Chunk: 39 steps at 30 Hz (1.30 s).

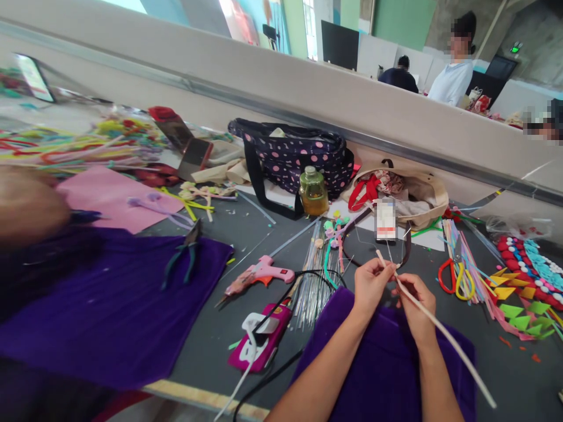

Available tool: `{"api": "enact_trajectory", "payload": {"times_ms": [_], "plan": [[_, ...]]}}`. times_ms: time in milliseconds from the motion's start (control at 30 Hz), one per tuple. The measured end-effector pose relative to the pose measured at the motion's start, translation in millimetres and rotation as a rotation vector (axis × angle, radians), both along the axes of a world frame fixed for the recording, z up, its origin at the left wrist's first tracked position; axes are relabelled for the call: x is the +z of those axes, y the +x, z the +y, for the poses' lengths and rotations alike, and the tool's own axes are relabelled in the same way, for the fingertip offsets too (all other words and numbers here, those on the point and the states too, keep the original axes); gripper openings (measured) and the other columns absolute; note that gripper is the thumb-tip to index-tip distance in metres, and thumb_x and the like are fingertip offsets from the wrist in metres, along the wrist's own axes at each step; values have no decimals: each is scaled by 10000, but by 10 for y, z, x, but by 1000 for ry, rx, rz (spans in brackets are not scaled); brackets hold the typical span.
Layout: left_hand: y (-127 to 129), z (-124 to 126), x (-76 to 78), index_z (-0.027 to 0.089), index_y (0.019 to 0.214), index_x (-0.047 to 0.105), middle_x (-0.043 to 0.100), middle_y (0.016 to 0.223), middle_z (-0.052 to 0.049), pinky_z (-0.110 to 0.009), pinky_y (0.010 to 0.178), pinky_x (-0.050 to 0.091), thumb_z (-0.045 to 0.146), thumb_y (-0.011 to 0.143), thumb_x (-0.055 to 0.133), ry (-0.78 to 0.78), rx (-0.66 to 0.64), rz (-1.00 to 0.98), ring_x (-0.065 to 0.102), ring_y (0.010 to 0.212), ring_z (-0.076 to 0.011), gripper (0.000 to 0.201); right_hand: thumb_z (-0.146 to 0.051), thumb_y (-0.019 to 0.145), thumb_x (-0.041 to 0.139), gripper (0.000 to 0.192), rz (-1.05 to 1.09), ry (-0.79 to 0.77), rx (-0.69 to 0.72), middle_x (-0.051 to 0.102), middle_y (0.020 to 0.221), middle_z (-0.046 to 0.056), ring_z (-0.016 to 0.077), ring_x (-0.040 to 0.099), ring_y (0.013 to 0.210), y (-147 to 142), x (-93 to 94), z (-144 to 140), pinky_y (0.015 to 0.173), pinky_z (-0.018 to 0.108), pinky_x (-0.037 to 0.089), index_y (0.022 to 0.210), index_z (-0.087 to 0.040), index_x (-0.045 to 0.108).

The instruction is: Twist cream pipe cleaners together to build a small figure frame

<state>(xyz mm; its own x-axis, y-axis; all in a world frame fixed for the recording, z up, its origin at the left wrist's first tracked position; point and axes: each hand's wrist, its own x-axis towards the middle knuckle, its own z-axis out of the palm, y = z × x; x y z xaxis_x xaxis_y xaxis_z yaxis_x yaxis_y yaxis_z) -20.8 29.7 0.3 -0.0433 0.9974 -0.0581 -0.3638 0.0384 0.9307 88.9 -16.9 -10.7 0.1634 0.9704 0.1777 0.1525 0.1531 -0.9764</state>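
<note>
My left hand [370,283] and my right hand [417,305] meet above a purple cloth [387,369], both pinching a long cream pipe cleaner [444,334]. The stem runs from a short end above my left fingers down to the lower right, past my right wrist. My fingertips are closed on it near its upper end. A dark hoop of wire [404,249] lies on the table just beyond my hands.
A pink glue gun [264,272], a pink phone [261,343] with cables, green pliers [182,255], red-and-yellow scissors [455,275], a bottle [313,192], a spotted bag [292,155] and a beige tote [413,196] crowd the grey table. A co-worker's blurred shape [30,205] is at left.
</note>
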Motion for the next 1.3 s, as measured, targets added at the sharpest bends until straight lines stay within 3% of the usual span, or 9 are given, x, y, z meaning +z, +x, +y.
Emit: {"api": "enact_trajectory", "payload": {"times_ms": [133,367,533,667,733,833,1100,1300], "plan": [[3,-5,8,144,643,658,608,552,-3,-212,518,446,327,647,721,12,11,10,544,503,-107,193,-332,833,585,177,-33,14,-1,632,928,59,160,623,660,6,5,-4,445,216,468,938,-218,670],[18,-25,10,135,633,649,608,560,-2,-206,526,453,324,644,721,22,33,15,545,516,-104,203,-239,853,539,163,-233,191,-22,656,868,55,174,618,792,40,41,4,693,274,499,909,-209,689],[25,-23,-2,133,644,655,615,570,-5,-210,537,460,319,651,723,13,28,-9,550,523,-105,199,-206,864,513,189,-274,219,-23,653,886,55,168,617,791,27,79,-12,715,280,495,931,-219,690],[16,-16,21,127,655,659,602,554,-1,-198,523,443,319,659,723,18,-15,-43,530,502,-91,202,-295,840,575,135,-87,65,-29,652,794,40,159,612,684,17,90,-21,603,256,501,878,-202,666],[9,-16,40,126,646,657,604,555,-5,-198,520,441,330,653,730,21,-41,-52,532,504,-94,217,-352,822,604,166,60,-67,-34,631,691,10,135,577,558,24,90,-22,493,228,476,871,-196,635],[-1,-21,66,123,644,665,613,569,-14,-200,511,437,338,640,743,26,-78,-38,539,507,-99,229,-401,802,627,219,207,-190,2,612,633,-13,116,542,491,48,91,-15,449,215,456,857,-190,611],[-17,-44,98,120,662,677,616,576,-12,-192,484,393,323,640,755,54,-166,-47,522,491,-90,219,-382,751,699,234,426,-253,63,477,491,-70,45,345,392,71,70,25,382,163,258,735,-169,602],[-3,-52,74,122,651,671,598,560,-1,-192,486,368,316,657,742,83,-151,-34,482,483,-79,207,-365,760,694,218,359,-204,33,438,492,-78,46,305,407,78,19,17,390,170,212,775,-165,608]]}}
